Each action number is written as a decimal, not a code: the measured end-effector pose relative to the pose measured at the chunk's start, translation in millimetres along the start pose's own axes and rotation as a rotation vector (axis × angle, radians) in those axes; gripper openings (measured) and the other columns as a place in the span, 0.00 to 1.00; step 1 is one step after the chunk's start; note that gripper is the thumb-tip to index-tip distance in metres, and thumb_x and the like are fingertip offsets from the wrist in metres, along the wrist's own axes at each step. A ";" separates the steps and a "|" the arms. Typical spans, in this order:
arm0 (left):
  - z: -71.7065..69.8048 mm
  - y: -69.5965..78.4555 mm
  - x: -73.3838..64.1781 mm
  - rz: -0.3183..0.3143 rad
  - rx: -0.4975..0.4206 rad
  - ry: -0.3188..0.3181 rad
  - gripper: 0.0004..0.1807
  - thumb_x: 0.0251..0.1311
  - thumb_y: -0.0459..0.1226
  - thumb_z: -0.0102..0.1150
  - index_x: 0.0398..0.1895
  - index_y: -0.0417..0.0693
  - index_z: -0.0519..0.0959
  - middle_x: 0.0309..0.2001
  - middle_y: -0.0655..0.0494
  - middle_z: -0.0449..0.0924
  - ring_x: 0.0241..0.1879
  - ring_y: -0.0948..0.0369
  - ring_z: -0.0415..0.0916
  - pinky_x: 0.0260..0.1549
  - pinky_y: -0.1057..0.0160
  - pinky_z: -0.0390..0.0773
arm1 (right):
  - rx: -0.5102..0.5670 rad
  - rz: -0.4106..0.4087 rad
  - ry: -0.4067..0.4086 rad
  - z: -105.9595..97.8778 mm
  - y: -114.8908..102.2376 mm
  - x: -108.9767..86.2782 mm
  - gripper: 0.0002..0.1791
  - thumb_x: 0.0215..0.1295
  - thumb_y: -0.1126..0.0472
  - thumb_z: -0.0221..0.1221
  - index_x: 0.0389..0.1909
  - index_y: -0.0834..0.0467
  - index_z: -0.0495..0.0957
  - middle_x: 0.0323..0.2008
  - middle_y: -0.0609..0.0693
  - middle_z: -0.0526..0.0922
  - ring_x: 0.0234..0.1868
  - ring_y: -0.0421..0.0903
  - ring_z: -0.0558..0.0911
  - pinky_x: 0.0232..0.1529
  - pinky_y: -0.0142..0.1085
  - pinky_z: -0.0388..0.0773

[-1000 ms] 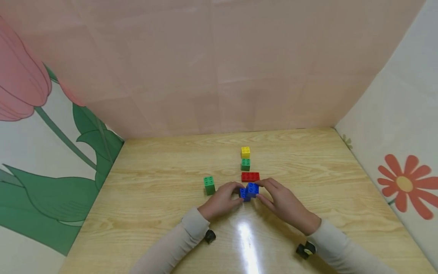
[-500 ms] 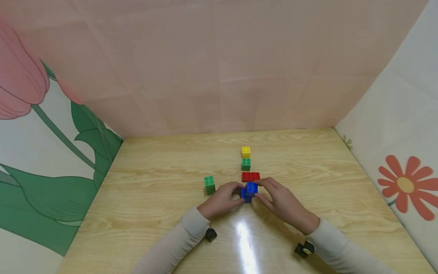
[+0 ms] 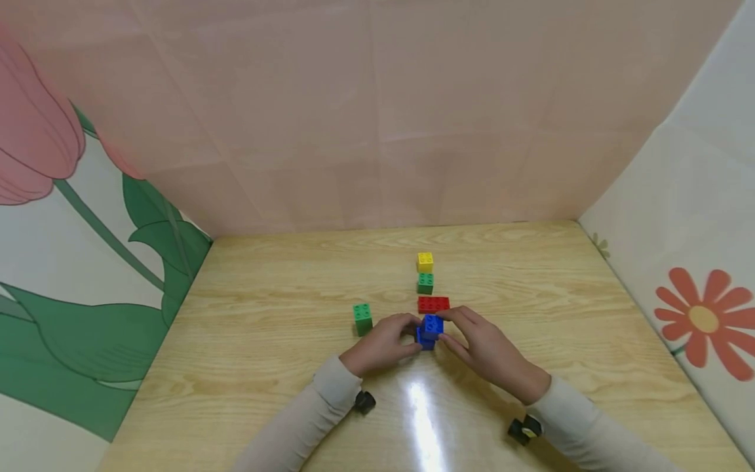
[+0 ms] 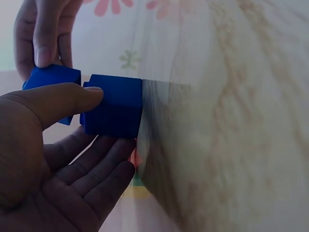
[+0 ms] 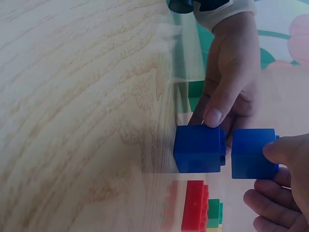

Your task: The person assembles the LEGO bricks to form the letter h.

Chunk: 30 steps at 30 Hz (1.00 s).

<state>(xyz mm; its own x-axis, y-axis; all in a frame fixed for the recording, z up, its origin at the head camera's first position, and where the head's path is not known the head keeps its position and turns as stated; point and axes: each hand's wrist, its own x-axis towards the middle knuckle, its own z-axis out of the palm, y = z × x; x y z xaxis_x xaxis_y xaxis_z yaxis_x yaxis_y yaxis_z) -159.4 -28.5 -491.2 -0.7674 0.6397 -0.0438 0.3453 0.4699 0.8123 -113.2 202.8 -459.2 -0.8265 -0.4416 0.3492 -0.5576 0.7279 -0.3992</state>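
Observation:
Near the middle of the table, a blue toy building brick (image 4: 116,108) stands on the wood with its studs up. My left hand (image 3: 380,346) pinches it, thumb on one side and fingers on the other. A second blue brick (image 5: 253,153) is pinched by my right hand (image 3: 492,354) directly over the first. A narrow gap shows between the two in the right wrist view. From the head view, the upper brick hides part of the lower one.
Beyond the hands, a red brick (image 3: 433,304), a small green brick (image 3: 425,284) and a yellow brick (image 3: 425,263) line up away from me. A taller green block (image 3: 362,320) stands left, close to my left hand. A papered wall (image 3: 377,131) borders the wooden table (image 3: 265,314) at the back.
The upper blue brick has shifted slightly left in my right hand, so that it sits more squarely over the lower one. My left hand stays almost still.

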 end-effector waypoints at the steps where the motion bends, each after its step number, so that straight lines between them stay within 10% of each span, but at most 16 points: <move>1: -0.3 -0.2 0.1 -0.003 0.000 -0.004 0.21 0.64 0.40 0.63 0.59 0.50 0.73 0.54 0.63 0.77 0.53 0.67 0.75 0.54 0.69 0.72 | -0.004 0.004 -0.005 0.2 0.0 0.1 0.24 0.63 0.56 0.66 0.58 0.55 0.74 0.49 0.47 0.79 0.49 0.46 0.81 0.45 0.40 0.81; 30: -4.5 -7.9 4.1 0.012 0.037 -0.046 0.21 0.63 0.42 0.64 0.57 0.52 0.74 0.53 0.64 0.77 0.54 0.68 0.74 0.54 0.68 0.72 | 0.031 -0.045 -0.042 1.5 -0.8 2.9 0.24 0.62 0.59 0.67 0.58 0.54 0.74 0.48 0.46 0.78 0.48 0.48 0.82 0.45 0.41 0.81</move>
<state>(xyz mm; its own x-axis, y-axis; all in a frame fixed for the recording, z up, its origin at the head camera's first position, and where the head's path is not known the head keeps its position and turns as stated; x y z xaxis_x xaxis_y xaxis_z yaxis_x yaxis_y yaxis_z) -167.7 -32.3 -495.3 -0.7374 0.6726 -0.0614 0.3752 0.4835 0.7908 -115.2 200.2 -459.1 -0.8026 -0.4956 0.3320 -0.5960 0.6902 -0.4105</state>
